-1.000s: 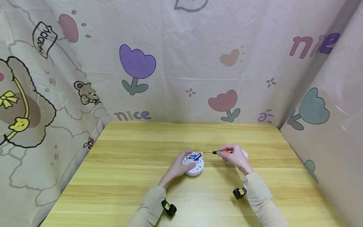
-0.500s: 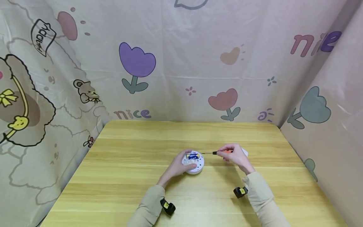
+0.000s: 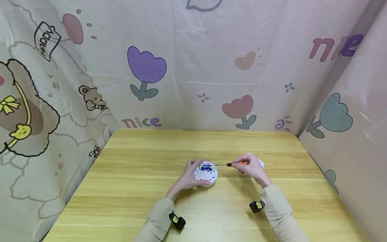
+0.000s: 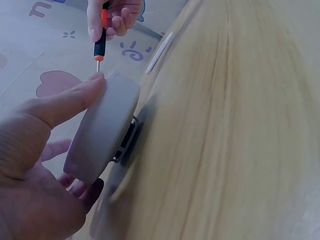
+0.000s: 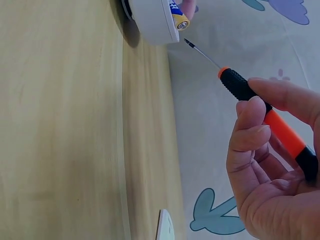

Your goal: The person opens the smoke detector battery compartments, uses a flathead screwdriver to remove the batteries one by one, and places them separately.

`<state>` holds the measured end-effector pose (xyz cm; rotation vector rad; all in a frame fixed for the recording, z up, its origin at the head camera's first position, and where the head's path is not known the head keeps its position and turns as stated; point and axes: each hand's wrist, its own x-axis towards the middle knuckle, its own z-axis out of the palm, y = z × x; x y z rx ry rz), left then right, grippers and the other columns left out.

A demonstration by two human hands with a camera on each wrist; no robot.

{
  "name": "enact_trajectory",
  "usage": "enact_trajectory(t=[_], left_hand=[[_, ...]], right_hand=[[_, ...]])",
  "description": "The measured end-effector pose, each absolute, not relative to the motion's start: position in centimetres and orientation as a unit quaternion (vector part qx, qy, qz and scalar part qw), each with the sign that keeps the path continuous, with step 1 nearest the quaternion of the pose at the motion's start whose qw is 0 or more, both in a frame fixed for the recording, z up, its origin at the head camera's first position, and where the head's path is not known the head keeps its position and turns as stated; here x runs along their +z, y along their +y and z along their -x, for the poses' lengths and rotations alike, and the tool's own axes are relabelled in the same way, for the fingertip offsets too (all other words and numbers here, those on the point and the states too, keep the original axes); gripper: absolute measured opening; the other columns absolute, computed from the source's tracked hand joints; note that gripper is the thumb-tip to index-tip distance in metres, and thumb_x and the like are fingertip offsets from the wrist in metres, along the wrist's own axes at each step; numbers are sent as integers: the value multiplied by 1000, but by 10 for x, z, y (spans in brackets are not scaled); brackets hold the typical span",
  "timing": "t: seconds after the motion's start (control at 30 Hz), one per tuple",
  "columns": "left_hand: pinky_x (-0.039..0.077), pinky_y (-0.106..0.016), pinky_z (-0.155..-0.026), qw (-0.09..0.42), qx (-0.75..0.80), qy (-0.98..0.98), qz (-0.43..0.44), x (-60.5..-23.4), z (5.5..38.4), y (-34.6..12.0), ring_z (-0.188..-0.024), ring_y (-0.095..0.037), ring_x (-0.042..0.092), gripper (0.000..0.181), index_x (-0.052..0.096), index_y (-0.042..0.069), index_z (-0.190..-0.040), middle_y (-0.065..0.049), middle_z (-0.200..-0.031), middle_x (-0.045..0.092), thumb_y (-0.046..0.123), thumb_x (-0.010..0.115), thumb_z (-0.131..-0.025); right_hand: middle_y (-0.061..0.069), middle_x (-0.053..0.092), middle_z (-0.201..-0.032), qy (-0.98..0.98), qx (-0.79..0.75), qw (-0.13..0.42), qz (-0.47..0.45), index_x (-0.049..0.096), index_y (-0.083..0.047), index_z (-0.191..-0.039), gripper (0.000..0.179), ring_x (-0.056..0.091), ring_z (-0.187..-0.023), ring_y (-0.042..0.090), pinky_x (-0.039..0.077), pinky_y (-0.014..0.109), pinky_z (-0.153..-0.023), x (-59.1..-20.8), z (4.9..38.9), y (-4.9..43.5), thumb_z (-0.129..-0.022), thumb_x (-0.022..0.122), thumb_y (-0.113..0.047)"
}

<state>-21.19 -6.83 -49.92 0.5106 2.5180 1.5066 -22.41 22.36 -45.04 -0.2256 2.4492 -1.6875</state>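
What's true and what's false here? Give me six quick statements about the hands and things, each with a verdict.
1. The right hand holds a screwdriver. True.
2. The left hand holds a round white device. True.
3. The screwdriver's grip is all blue. False: it is orange and black.
4. A battery shows at the device. True.
5. The screwdriver points away from the device. False: it points toward it.
6. The white piece lies nearer the left hand. False: it is by the right.
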Motion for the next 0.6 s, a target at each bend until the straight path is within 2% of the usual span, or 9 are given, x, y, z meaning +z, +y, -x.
enact_trajectory(t=[0.17, 0.4, 0.6], left_hand=[[36, -72, -112, 84, 522, 829, -180, -502, 214, -71, -133, -45, 45, 98, 37, 8, -154, -26, -149, 34, 24, 89, -73], [34, -68, -115, 80, 533, 822, -183, -504, 215, -75, -135, -45, 45, 95, 36, 4, -153, -26, -151, 38, 22, 87, -76], [46, -56, -112, 79, 568, 803, -164, -503, 215, -77, -129, -44, 52, 88, 35, 0, -153, -30, -148, 39, 14, 84, -80]], right_hand=[[2, 68, -86, 808, -580, 84, 64, 69, 12, -107, 33, 61, -61, 9, 51, 22, -54, -450, 222, 225, -88, 77, -13], [-2, 67, -80, 798, -593, 81, 68, 67, 15, -107, 33, 60, -60, 8, 49, 20, -52, -452, 221, 228, -89, 76, -11], [-2, 66, -81, 796, -596, 84, 71, 67, 15, -108, 34, 59, -59, 7, 49, 20, -52, -452, 220, 228, -89, 75, -12]])
